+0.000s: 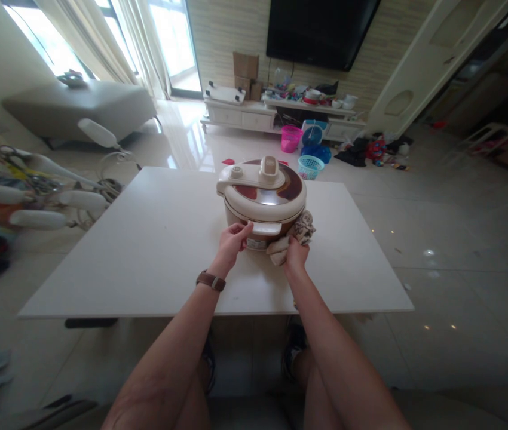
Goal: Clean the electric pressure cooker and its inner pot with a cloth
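A cream and brown pressure cooker (263, 194) with its lid on stands on a white table (155, 251). My left hand (233, 238) rests against the cooker's near left side, fingers curled on its wall. My right hand (296, 253) grips a beige cloth (301, 232) and presses it to the cooker's lower right side. A brown watch sits on my left wrist.
A drying rack (34, 191) with hung items stands left of the table. A grey sofa (79, 107) is at the back left. A TV cabinet (276, 113) with clutter, pink and blue baskets (301, 146) and floor litter lie beyond the table.
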### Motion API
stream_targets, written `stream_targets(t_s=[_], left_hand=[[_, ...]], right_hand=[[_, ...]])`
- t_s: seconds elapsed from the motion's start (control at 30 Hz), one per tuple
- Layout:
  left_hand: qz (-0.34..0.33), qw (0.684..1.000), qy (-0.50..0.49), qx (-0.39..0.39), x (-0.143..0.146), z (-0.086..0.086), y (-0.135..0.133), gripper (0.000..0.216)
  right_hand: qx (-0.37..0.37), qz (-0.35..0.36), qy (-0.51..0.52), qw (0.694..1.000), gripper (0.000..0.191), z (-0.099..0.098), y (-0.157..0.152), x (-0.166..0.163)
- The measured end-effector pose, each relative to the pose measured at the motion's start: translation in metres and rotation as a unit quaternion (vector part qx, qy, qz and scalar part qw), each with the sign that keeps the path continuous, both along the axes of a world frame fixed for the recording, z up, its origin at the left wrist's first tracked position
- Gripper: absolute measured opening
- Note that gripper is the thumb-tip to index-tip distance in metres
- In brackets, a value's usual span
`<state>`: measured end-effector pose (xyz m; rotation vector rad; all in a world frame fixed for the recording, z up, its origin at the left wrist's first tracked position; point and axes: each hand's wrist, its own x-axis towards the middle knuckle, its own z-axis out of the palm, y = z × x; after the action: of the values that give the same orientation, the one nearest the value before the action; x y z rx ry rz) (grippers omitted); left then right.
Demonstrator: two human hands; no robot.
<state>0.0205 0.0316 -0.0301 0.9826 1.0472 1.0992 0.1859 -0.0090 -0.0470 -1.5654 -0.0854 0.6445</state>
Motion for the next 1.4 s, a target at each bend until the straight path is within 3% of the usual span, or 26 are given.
stream_targets(t_s=[1.4], left_hand=[[0.000, 1.000, -0.005, -0.001, 0.0001, -0.0005, 0.0006, 0.062]], right_hand=[[0.004, 0.004, -0.002, 1.000, 0.014, 0.0001, -0.0002, 0.0003]])
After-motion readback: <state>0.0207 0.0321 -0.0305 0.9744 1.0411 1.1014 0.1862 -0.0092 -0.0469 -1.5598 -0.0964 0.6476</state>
